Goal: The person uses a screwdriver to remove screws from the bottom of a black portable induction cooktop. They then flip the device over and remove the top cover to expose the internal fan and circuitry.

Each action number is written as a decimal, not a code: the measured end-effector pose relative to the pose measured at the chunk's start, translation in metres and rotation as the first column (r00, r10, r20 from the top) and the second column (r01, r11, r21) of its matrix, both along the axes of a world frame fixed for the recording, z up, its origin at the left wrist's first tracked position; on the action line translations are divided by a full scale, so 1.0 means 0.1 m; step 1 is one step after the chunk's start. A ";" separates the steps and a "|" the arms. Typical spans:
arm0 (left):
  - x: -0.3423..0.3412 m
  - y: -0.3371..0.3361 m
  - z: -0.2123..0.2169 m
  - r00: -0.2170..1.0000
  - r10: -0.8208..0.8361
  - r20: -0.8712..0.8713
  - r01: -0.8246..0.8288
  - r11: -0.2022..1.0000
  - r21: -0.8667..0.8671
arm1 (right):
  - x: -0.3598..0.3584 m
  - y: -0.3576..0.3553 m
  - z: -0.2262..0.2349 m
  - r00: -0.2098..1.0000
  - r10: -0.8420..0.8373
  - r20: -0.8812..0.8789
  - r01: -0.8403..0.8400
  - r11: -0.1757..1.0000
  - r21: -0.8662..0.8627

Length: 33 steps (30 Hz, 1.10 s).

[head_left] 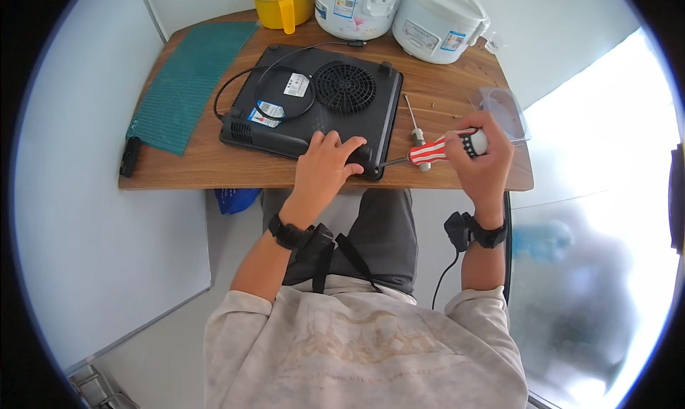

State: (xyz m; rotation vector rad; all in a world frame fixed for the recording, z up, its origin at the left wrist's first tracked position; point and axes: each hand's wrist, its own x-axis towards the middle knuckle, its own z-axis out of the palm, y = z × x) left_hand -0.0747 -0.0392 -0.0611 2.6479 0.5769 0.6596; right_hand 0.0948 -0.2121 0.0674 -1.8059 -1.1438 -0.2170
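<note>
1. Currently, the induction cooker [250, 132] lies underside up on the wooden table [221, 172], its round fan grille [345, 87] toward its own two o'clock.
2. The left hand [325, 163], near the cooker's six o'clock edge, has fingers spread over the housing, thumb apart from index finger, grasping no tool.
3. The right hand [485, 156], off toward four o'clock, is wrapped around a red-and-white striped screwdriver [428, 152], whose shaft points to nine o'clock and reaches the cooker's near right corner; whether its tip sits in a screw is too small to tell.
4. Toward three o'clock, a slimmer screwdriver [418, 135] lies just beside the cooker.
5. A black power cord [275, 66] loops across the underside.
6. From the cooker, a green mat [189, 84] lies toward ten o'clock, a yellow pot [275, 13] toward twelve.
</note>
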 end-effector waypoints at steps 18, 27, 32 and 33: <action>-0.03 0.01 -0.06 1.000 -0.017 -0.005 0.017 1.000 -0.022 | -0.17 0.23 -0.10 0.983 0.110 0.148 -0.103 0.993 -0.054; -0.02 0.01 -0.03 1.000 -0.016 -0.007 0.015 1.000 -0.017 | -0.19 0.25 0.04 0.964 0.241 0.112 -0.216 0.956 -0.198; -0.02 0.00 -0.05 1.000 -0.002 -0.007 0.002 1.000 -0.024 | -0.18 0.24 0.10 0.980 0.094 0.173 -0.044 0.960 -0.278; -0.02 0.00 -0.04 1.000 0.001 -0.010 -0.001 1.000 -0.029 | -0.18 0.24 0.09 0.987 0.114 0.117 -0.084 0.968 -0.236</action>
